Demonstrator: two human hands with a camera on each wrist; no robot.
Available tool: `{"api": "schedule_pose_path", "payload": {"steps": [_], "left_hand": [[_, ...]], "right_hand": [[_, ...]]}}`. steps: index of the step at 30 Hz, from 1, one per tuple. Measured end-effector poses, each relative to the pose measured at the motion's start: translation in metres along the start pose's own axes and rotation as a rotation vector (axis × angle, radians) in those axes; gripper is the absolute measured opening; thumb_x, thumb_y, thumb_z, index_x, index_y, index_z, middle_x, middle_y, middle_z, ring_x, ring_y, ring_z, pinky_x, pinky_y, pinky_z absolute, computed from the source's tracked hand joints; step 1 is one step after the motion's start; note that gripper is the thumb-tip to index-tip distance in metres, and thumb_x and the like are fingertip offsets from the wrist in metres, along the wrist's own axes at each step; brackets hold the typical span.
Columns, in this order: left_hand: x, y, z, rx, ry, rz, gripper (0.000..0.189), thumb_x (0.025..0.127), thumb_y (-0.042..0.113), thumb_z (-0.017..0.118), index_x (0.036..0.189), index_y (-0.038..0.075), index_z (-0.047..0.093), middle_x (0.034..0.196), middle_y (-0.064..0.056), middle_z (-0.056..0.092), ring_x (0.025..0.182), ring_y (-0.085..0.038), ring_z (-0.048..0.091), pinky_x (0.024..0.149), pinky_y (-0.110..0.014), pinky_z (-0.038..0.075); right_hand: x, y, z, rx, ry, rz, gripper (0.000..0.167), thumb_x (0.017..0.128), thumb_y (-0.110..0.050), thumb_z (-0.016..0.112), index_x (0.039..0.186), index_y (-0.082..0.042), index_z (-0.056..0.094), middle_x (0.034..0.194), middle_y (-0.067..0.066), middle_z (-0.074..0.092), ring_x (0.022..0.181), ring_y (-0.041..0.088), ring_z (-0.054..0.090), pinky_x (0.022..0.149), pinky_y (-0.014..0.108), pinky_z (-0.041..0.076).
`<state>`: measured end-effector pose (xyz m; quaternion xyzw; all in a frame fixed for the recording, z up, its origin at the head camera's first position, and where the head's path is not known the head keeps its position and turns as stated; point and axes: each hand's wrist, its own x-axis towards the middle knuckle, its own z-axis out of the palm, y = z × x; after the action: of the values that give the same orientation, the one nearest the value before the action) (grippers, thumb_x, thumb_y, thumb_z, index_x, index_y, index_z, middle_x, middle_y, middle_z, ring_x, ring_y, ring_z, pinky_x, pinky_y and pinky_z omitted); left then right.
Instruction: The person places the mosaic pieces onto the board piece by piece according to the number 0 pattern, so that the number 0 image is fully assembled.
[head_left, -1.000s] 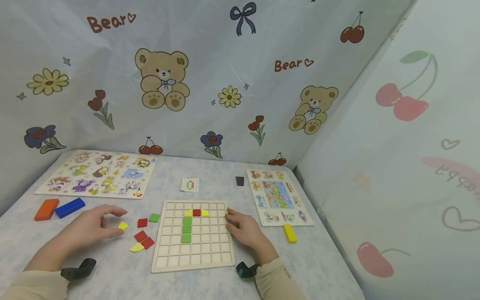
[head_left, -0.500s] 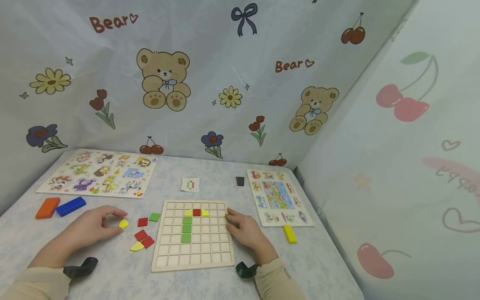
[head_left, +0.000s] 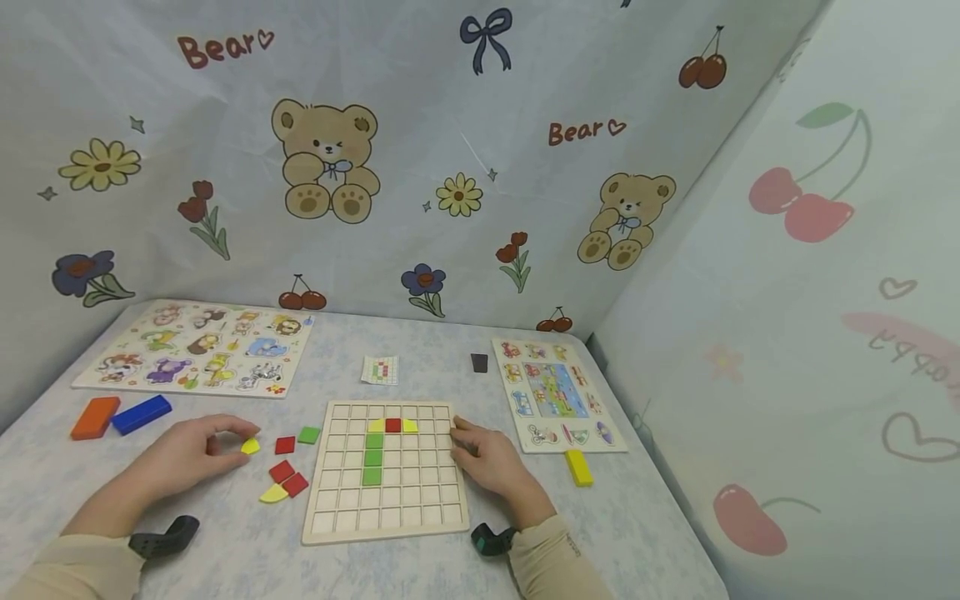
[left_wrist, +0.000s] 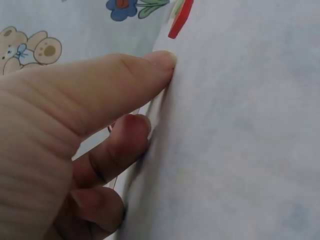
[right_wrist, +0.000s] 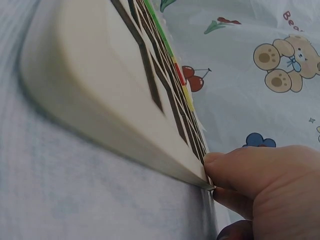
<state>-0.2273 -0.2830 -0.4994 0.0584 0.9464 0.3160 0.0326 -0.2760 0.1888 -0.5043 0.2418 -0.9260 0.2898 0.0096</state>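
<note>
My left hand (head_left: 183, 454) pinches a small yellow tile (head_left: 251, 447) between thumb and forefinger, left of the board. In the left wrist view the thumb (left_wrist: 135, 75) and curled fingers show close to the table, with the tile hidden. The right hand (head_left: 489, 460) grips the right edge of a wooden grid board (head_left: 427, 500); in the right wrist view its thumb (right_wrist: 225, 165) lies over the rim. In the grid, a row has a red square (head_left: 393, 425) between two yellow pieces, with several green squares (head_left: 373, 457) in a column below.
Loose red tiles (head_left: 282, 472), a green square (head_left: 308, 435) and a yellow curved piece (head_left: 273, 494) lie left of the board. Behind it are a pattern card (head_left: 380, 370) and a dark piece (head_left: 480, 362). Puzzle boards (head_left: 206, 346) (head_left: 558, 392) and orange, blue and yellow blocks (head_left: 579, 468) flank them.
The left hand and the yellow tile have shifted slightly right and away from me, and the tile has turned a little. The right hand stays on the board's edge.
</note>
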Motion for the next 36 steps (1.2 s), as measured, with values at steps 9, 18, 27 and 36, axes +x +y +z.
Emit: {"api": "schedule_pose_path", "payload": {"steps": [9, 18, 27, 36], "left_hand": [[0.000, 0.002, 0.003, -0.005, -0.008, 0.004, 0.054, 0.086, 0.039, 0.083, 0.133, 0.017, 0.068, 0.087, 0.000, 0.059, 0.072, -0.017, 0.047, 0.057, -0.028, 0.034], [0.000, 0.006, 0.008, 0.000, 0.023, 0.026, 0.049, 0.084, 0.044, 0.084, 0.125, 0.019, 0.073, 0.091, 0.003, 0.063, 0.070, -0.015, 0.048, 0.057, -0.028, 0.034], [-0.008, 0.063, 0.022, 0.007, 0.087, 0.135, 0.042, 0.083, 0.043, 0.085, 0.118, 0.023, 0.073, 0.080, 0.007, 0.061, 0.061, -0.009, 0.047, 0.053, -0.025, 0.036], [-0.020, 0.126, 0.059, 0.061, -0.006, 0.315, 0.026, 0.082, 0.043, 0.086, 0.096, 0.037, 0.066, 0.094, 0.021, 0.062, 0.065, 0.002, 0.047, 0.056, -0.022, 0.040]], "right_hand": [[0.000, 0.002, 0.001, -0.007, 0.009, -0.015, 0.040, 0.101, -0.022, 0.065, 0.138, -0.006, 0.065, 0.150, 0.007, 0.056, 0.135, 0.029, 0.057, 0.109, 0.049, 0.047], [-0.001, 0.002, 0.002, -0.002, -0.012, 0.026, 0.041, 0.100, -0.023, 0.066, 0.138, -0.008, 0.065, 0.151, 0.005, 0.055, 0.137, 0.028, 0.056, 0.111, 0.048, 0.045], [0.000, 0.001, 0.002, -0.003, -0.006, 0.031, 0.041, 0.099, -0.023, 0.066, 0.137, -0.009, 0.066, 0.151, 0.004, 0.056, 0.138, 0.027, 0.056, 0.111, 0.048, 0.044], [0.001, 0.001, 0.001, 0.028, -0.012, 0.050, 0.041, 0.100, -0.024, 0.066, 0.138, -0.009, 0.066, 0.153, 0.003, 0.054, 0.139, 0.027, 0.054, 0.113, 0.047, 0.043]]}}
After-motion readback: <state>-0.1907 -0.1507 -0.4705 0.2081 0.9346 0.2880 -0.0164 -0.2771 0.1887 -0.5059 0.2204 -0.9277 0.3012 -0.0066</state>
